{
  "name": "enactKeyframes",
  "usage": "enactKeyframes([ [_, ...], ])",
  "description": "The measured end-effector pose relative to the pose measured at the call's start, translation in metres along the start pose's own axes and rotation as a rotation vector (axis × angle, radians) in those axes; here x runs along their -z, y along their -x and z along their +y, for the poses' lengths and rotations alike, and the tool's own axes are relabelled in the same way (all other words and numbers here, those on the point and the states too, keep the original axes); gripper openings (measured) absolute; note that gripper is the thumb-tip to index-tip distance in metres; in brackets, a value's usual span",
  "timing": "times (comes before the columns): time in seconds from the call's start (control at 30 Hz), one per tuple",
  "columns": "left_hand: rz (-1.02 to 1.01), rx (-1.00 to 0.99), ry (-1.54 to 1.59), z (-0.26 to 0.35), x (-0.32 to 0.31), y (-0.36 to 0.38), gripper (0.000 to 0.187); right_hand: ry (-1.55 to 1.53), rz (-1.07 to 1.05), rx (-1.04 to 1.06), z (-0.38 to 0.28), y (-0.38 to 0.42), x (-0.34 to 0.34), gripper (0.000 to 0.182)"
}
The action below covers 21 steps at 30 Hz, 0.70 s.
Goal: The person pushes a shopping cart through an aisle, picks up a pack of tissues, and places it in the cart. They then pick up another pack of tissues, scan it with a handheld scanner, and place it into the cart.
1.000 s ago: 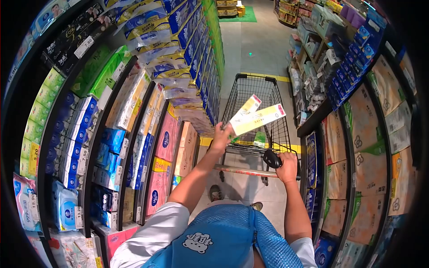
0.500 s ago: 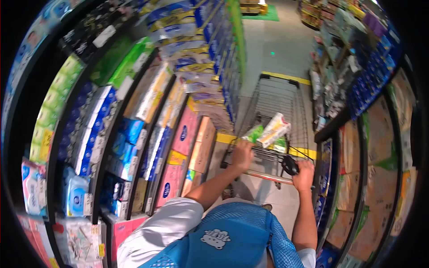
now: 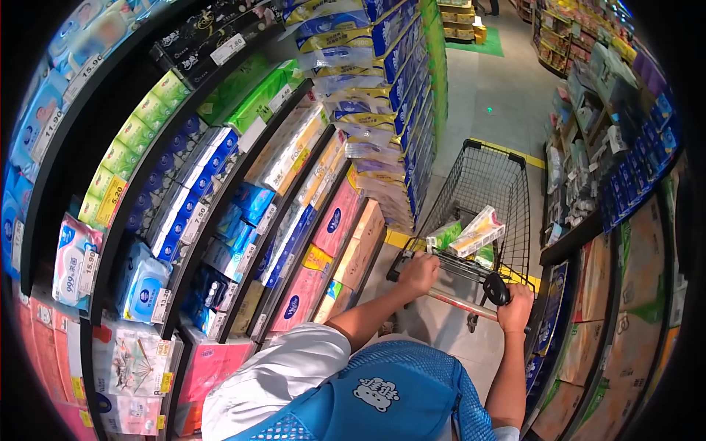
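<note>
Black wire shopping cart (image 3: 482, 184) at 1 o'clock. Inside, at its near end, yellow-and-white packs (image 3: 476, 232). Left hand (image 3: 419, 273) curled closed on cart's rear rail; right hand (image 3: 515, 309) wrapped round handle (image 3: 471, 307).

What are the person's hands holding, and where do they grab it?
Both hands grip the shopping cart by its handle bar: the left hand near the bar's left end, the right hand near its right end, beside a black knob.

Supermarket aisle, price-tagged shelves (image 3: 184, 220) of tissue packs, shopping cart (image 3: 482, 191)
</note>
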<state>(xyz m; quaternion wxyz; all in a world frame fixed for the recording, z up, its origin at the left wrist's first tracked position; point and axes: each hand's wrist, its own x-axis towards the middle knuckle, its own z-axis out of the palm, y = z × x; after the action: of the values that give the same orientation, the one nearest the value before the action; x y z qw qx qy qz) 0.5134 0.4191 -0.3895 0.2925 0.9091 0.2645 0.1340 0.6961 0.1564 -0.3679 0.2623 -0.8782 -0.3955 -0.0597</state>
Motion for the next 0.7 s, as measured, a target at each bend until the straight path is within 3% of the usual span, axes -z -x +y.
enactKeyframes([
  [0.3,0.186,-0.106,-0.059,-0.001,-0.004,-0.003,0.013,-0.002,-0.034,-0.033,0.001,-0.008,0.0,0.025],
  [0.5,-0.009,0.115,-0.079,0.013,0.003,-0.004,0.021,-0.04,0.008,0.011,0.006,-0.007,-0.004,0.022],
  [0.6,-0.054,0.114,-0.087,0.01,0.003,-0.005,0.021,-0.064,0.015,0.033,0.007,-0.007,-0.002,0.024],
  [0.7,-0.185,0.273,-0.125,0.009,0.001,-0.014,0.015,-0.072,0.02,0.04,0.008,-0.009,-0.002,0.022],
])
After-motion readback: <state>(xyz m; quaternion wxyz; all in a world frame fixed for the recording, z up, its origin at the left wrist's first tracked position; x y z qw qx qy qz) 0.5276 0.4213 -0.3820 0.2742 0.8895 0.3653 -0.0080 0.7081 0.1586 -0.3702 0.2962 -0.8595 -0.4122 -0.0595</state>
